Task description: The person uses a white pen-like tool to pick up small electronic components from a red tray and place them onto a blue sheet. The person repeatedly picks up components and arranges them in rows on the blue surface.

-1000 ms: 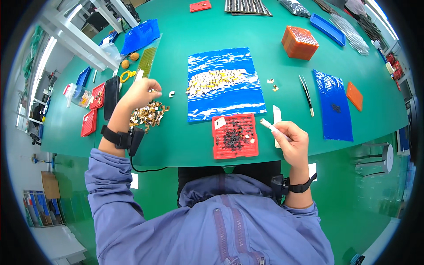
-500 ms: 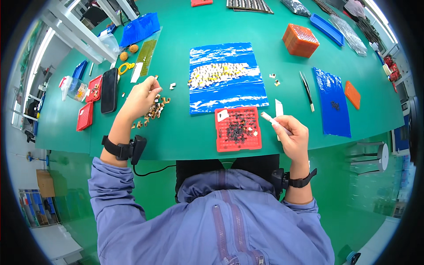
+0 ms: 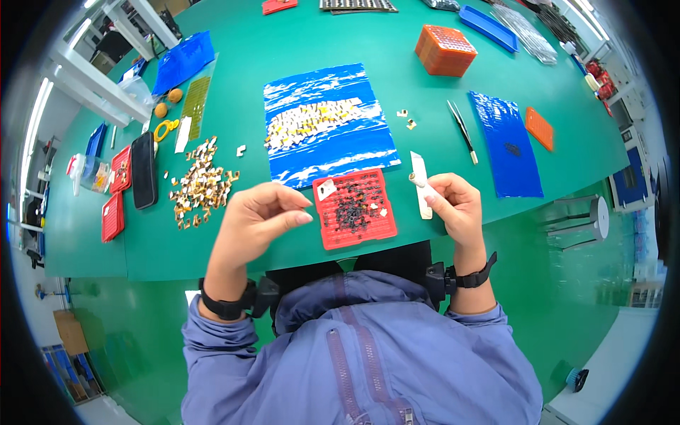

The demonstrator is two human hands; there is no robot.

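Note:
A red grid tray (image 3: 354, 210) with small dark parts lies at the table's near edge, between my hands. My left hand (image 3: 258, 214) hovers just left of it, thumb and fingers pinched together on something too small to make out. My right hand (image 3: 454, 206) is to the right of the tray and grips a short white pen-like tool (image 3: 418, 181), tip pointing up-left. A white strip (image 3: 421, 185) lies under that hand. A pile of small tan pieces (image 3: 202, 185) sits left of my left hand.
A blue sheet with rows of tan pieces (image 3: 322, 122) lies beyond the tray. Tweezers (image 3: 462, 130), another blue sheet (image 3: 506, 145), an orange crate (image 3: 445, 49), a black phone (image 3: 144, 169), red trays (image 3: 113, 212) and yellow scissors (image 3: 166, 129) surround it on the green table (image 3: 283, 42).
My left hand has moved from the pile of tan pieces rightward to the red tray's left edge. My right hand has stayed beside the tray with the white tool.

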